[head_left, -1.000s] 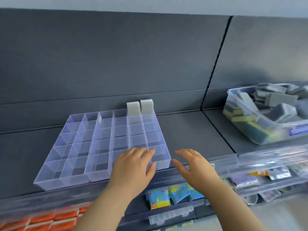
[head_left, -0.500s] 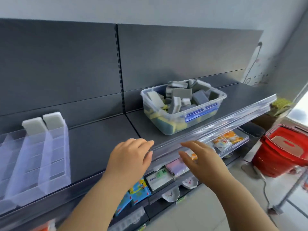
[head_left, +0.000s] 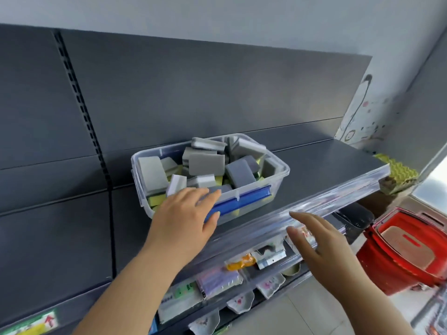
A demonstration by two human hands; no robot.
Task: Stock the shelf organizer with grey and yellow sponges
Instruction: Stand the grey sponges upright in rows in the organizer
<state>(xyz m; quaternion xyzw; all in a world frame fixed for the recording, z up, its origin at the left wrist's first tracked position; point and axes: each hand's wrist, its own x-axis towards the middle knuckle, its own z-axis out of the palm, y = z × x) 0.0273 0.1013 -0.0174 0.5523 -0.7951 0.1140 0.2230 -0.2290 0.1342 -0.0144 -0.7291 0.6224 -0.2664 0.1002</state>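
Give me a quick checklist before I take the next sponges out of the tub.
1. Left hand free: ok, fingers straight over the near rim of the tub, holding nothing.
2. Right hand free: ok, open, in front of the shelf edge.
3. Tub uncovered: ok, no lid on it.
4. Grey sponges on top: ok; yellow sponges mostly lie underneath.
5. Organizer in view: not ok, outside this picture.

Grey and yellow sponges (head_left: 206, 163), clear bin (head_left: 278, 187) with blue latch (head_left: 239, 201), red basket (head_left: 406, 247), possibly striped.
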